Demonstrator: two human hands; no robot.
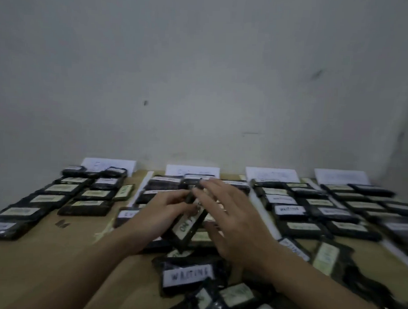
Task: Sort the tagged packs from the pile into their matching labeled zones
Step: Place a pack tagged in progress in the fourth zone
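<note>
Nearest, at the desk's [56, 260] front edge: a loose pile [216, 295] of black packs with pale tags, tumbled over one another, tag text mostly blurred. Just beyond it, a pack tagged WAITING [187, 276], lying flat, tag facing up. To its right, nearer the desk's right edge, a tilted pack with a greenish tag [326, 257], text unreadable.

At mid-desk, both bare forearms reaching in from the front edge. Left hand [166, 210] with fingers curled round the upper end of a black pack [188, 225], gripping it; pack raised on edge and tilted, white tag facing up with handwriting that seems to start "ON", the rest hidden. Right hand [231, 215] just beside that pack, fingers spread and nearly straight, fingertips near its far end; holding nothing as far as visible, contact with the pack impossible to tell through the blur.

Farther back, four groups of sorted packs in rows, flat, tags up: left rows [58, 195], centre rows [169, 183] partly hidden behind the hands, right-centre rows [289, 208] with several tags reading WAITING, far-right rows [363, 201]. Pale strips [140, 186] laid between the groups.

At the desk's back edge, against the grey wall [201, 73], four white paper zone labels [109, 166], one behind each group, writing too faint to read.
</note>
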